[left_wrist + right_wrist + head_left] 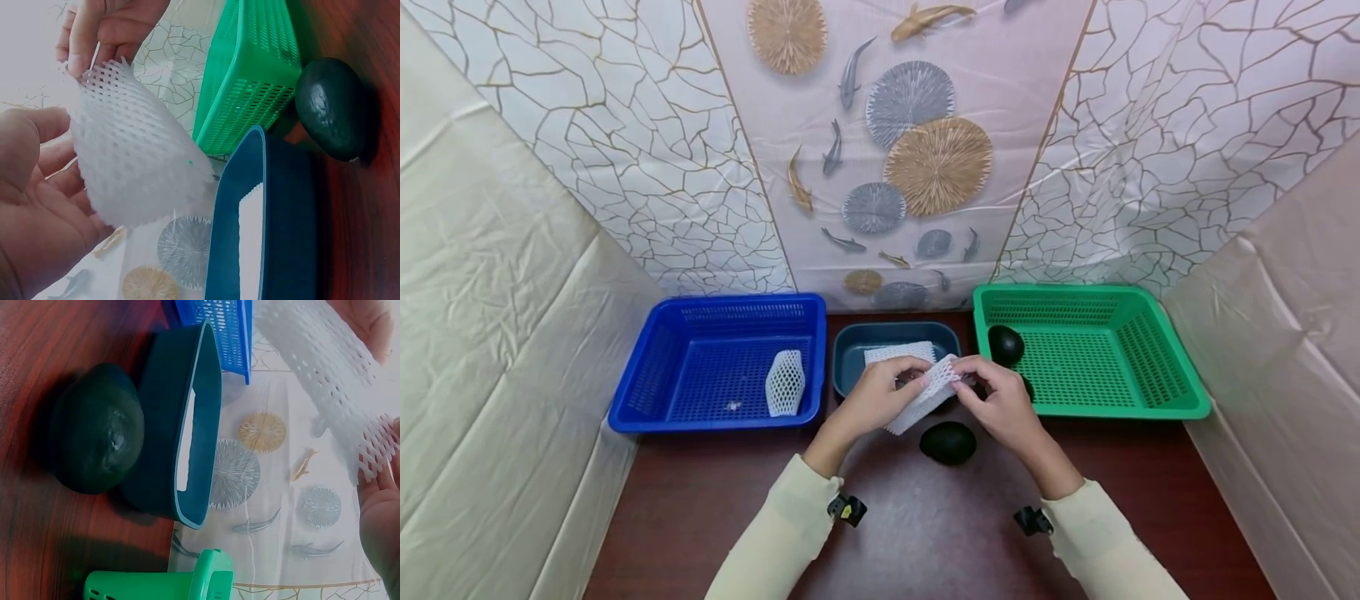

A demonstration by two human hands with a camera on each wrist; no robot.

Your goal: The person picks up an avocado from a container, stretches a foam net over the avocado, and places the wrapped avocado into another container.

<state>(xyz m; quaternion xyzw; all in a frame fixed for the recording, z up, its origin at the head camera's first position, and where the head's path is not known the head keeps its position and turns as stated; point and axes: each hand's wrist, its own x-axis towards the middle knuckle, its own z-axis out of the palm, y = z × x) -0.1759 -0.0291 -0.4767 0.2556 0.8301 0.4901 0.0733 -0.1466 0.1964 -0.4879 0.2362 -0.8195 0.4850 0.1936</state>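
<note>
Pinching the open end of a white foam net sleeve (140, 156), the right hand (1000, 400) has its thumb and fingertips closed on the mesh edge. The left hand (883, 396) is loosely curved about the sleeve's other side, thumb and fingers bent with a gap between them; how firmly it grips cannot be told. The sleeve slants between the two hands, raised off the table, and in the head view it overlaps the near edge of a dark teal tray (287, 212). In that tray lies white netting (883, 353), partly hidden by the left hand.

On the table (940, 533), just in front of the tray, a dark green avocado (948, 443) lies on its side, below the hands and apart from both. To the right stands a green basket (1097, 412); a dark fruit (1006, 345) sits at its left end, and another dark shape (1028, 388) shows partly behind the right hand. To the left of the tray, a blue basket (722, 423) holds a plump netted bundle (786, 383) near its right wall; its contents cannot be made out. Each pale cuff carries a small black device (847, 510). Behind everything hangs a patterned cloth (700, 125) with crackle lines, fish and round leaf shapes.
</note>
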